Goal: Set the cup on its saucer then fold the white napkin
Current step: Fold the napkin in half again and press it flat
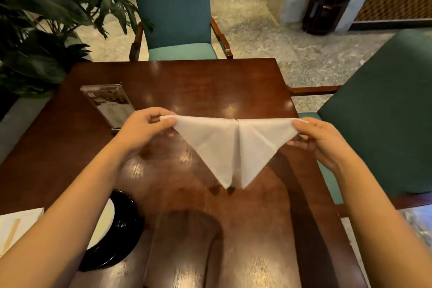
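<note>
At lower left, a black-rimmed dish (126,224) is partly covered by the left forearm; beyond it a clear menu stand (109,103) is seen on the wooden table (210,86). The left corner of the white napkin (224,145) is pinched between thumb and fingers of the left hand (142,127). The napkin is held stretched over the table's middle as a downward-pointing triangle with a central seam. Its right corner is pinched by the right hand (320,140). A green chair (378,112) is seen at far right.
</note>
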A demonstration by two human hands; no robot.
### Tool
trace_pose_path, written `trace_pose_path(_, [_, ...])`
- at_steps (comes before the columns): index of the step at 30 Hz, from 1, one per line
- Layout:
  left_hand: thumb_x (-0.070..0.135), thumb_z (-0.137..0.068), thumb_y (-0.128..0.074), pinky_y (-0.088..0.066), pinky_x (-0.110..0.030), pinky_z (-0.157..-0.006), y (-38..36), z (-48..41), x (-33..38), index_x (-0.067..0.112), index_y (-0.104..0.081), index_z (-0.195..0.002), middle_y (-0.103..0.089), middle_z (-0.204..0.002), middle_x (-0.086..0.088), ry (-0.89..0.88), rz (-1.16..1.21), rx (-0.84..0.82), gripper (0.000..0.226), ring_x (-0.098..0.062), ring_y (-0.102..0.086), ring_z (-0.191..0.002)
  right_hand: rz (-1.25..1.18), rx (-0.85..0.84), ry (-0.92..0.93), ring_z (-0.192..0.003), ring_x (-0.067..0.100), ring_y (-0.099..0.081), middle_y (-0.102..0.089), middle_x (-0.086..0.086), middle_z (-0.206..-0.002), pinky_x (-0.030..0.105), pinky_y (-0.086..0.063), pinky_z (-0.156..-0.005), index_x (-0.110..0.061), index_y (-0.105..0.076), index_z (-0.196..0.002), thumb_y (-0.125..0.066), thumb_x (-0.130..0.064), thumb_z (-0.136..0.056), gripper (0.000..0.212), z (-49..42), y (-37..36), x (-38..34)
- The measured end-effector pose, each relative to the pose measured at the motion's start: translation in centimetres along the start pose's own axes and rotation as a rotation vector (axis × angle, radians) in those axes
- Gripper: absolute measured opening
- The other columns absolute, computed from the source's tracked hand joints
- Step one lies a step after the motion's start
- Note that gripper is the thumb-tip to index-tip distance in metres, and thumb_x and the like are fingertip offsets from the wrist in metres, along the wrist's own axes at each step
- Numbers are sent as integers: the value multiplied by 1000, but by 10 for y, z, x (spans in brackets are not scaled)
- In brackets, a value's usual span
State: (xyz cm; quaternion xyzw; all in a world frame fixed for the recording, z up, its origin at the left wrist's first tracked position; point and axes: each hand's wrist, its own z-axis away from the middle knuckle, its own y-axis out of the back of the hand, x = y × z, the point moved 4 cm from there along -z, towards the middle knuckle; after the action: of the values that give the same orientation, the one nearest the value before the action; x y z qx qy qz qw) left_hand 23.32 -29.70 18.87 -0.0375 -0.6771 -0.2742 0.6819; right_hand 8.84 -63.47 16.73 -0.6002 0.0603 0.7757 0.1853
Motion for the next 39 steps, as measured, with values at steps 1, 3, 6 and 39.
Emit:
trace_pose_path(1, [9,-86,-61,-57,-20,-64,-3,0,-9,14,-69,-89,-72,-73,0,79,114,8,9,-11,-68,-67,30,30,-30,-66,14,-63,-61,11,-79,23,-59,-60,-11,-68,-81,-66,-21,-80,10,-3,-3,6])
trace_pose_path(3, [4,-88,-58,-57,-20,-57,-12,-2,-34,10,-67,-90,-70,-68,-5,243,206,41,11,-10,-67,-57,99,100,-110,-53,10,-65,-64,12,-79,20,-58,-55,-6,-62,-92,-59,-13,-88,8,-11,-7,27])
trace_pose_path(6, [1,-88,-58,-55,-19,-49,-29,-5,-77,0,-63,-99,-66,-76,-16,480,200,67,12,-10,-66,-51,127,184,-280,-52,14,-65,-62,11,-75,19,-55,-49,-2,-57,-102,-58,-11,-90,15,-23,-13,72])
trace_pose_path(39, [18,-86,-55,-43,-30,-76,-168,89,-108,9,-70,-89,-70,-90,-3,-657,-798,154,17,-17,-53,-88,1037,188,521,-80,11,-47,-61,-2,-81,23,-44,-69,-16,-70,-91,-47,-31,-91,27,53,-105,169])
